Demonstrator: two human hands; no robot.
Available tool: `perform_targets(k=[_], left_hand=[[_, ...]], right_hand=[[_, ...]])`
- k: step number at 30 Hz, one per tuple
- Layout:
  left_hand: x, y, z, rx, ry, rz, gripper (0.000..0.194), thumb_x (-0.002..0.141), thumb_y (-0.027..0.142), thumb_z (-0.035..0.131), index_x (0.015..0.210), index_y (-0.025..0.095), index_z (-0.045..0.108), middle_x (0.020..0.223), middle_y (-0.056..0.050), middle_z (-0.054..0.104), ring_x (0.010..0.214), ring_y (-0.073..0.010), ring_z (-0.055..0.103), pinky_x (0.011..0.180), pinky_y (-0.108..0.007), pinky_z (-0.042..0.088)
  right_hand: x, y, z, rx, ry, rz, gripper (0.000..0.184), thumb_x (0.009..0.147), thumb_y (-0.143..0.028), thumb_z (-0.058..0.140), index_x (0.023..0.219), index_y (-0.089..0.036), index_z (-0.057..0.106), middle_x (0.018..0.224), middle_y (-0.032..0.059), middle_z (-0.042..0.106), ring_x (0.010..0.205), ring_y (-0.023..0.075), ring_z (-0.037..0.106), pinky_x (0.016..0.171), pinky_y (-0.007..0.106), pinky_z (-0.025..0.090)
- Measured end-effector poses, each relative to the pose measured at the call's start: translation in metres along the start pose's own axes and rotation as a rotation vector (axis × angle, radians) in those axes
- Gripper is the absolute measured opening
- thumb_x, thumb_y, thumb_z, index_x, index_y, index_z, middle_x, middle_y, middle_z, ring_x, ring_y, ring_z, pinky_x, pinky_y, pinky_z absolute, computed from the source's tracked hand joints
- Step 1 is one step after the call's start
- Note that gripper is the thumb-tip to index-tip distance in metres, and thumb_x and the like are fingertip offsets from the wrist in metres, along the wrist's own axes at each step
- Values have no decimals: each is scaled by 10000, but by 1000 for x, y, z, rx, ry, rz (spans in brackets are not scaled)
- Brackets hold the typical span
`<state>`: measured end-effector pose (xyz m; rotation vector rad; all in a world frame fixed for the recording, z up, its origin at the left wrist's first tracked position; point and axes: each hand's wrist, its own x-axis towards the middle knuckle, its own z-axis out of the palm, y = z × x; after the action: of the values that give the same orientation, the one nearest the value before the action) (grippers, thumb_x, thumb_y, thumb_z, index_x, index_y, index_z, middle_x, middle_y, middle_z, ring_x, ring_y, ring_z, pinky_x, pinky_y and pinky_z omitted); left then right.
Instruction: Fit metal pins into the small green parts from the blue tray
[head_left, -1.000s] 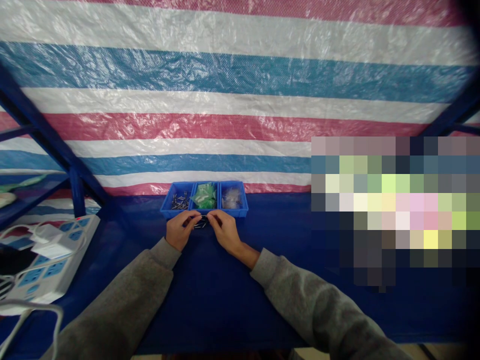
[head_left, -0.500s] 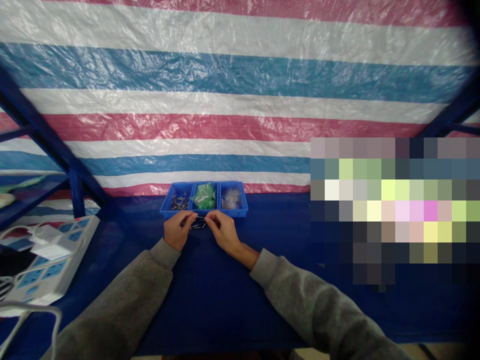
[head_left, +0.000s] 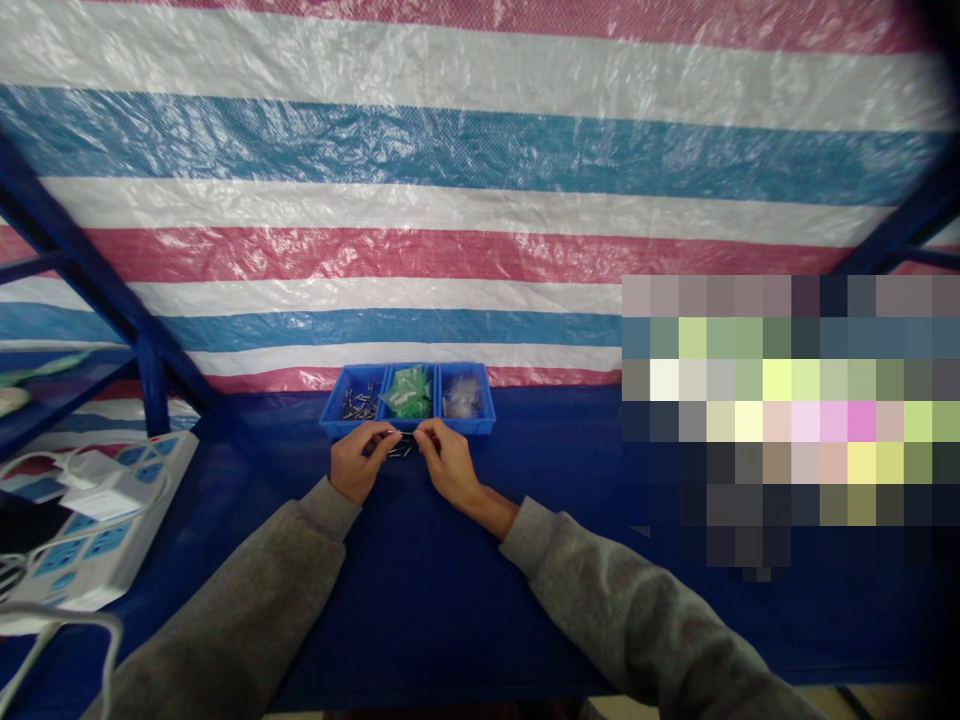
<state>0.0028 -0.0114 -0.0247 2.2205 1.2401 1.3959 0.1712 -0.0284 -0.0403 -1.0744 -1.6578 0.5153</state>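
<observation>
My left hand and my right hand meet in front of a blue three-compartment bin, thumbs and fingertips pinched. Between the fingertips runs a thin, shiny metal rod, gripped at its two ends; its exact kind is too small to make out. Just below the fingers, several slim metal pieces lie on the table. In the bin's left compartment are loose metal pieces. The middle one holds green plastic packets, and the right one has clear, whitish small items.
The blue tabletop spreads around my forearms. At left lies a white power strip with plugs and cables. Behind the table hangs a striped plastic sheet, with blue frame posts at the side. A pixelated patch covers the right.
My left fingertips have shifted slightly to the right along the thin rod, and my right fingertips a little as well. The bin and the loose pieces stay where they were.
</observation>
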Motion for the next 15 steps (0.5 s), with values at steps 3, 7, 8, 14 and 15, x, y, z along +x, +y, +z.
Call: perform_targets(k=[3, 7, 8, 14, 15], left_hand=[[0, 0, 0, -2, -1, 9, 158, 818, 315, 586, 864, 175, 642, 763, -4, 645, 526, -74, 562, 548, -189, 476], [1, 2, 0, 1, 1, 31, 163, 825, 310, 576, 872, 172, 649, 778, -13, 654, 507, -70, 551, 539, -193, 476], [1, 2, 0, -1, 2, 33, 165, 825, 310, 575, 873, 172, 650, 774, -13, 655, 501, -70, 549, 535, -194, 476], [0, 4, 0, -8, 19, 35, 163, 822, 297, 580, 903, 172, 647, 800, -14, 666, 497, -71, 564, 546, -200, 484], [-1, 4, 0, -10, 17, 32, 163, 822, 291, 580, 913, 171, 644, 809, -16, 667, 499, -70, 566, 546, -199, 485]], right_hand=[[0, 0, -1, -8, -2, -4, 252, 937, -331, 361, 840, -184, 543, 714, 1, 569, 657, 128, 536, 639, 224, 387], [0, -1, -2, -5, -10, -17, 267, 942, -324, 347, 806, -186, 530, 690, -6, 548, 638, 123, 522, 634, 222, 377], [1, 0, -2, -5, -12, -19, 269, 942, -326, 349, 797, -187, 528, 684, -7, 544, 633, 122, 519, 631, 222, 375], [2, 2, 1, -10, -41, -28, 283, 934, -334, 367, 752, -186, 526, 654, -14, 533, 606, 117, 509, 609, 218, 362], [2, 2, 1, -10, -48, -30, 284, 933, -334, 370, 749, -185, 526, 648, -15, 530, 600, 116, 506, 604, 217, 359]])
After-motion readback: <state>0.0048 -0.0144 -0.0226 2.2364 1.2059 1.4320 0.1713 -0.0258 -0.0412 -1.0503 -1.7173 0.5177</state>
